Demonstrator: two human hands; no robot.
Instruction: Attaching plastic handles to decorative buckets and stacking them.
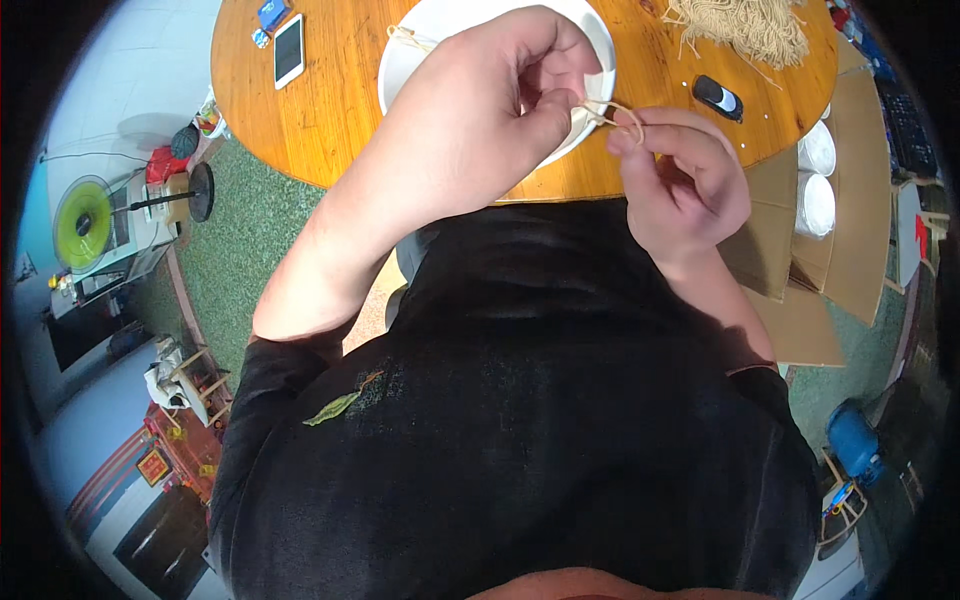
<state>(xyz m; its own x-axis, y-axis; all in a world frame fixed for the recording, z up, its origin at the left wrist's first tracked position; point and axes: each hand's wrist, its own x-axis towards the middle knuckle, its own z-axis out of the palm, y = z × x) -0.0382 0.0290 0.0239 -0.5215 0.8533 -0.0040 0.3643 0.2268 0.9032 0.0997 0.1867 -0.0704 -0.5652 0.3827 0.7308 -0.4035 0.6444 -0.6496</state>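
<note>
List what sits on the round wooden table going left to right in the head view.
Small blue item → white phone → white bowl → left hand → right hand, both pinching a tan strand → black key fob.

top: black, short sleeves | forearms bare | hands (480,110) bare, no rings | small green leaf on chest

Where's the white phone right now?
Head view: the white phone lies on the round wooden table, upper left, left of the white bowl and the left hand.
</note>
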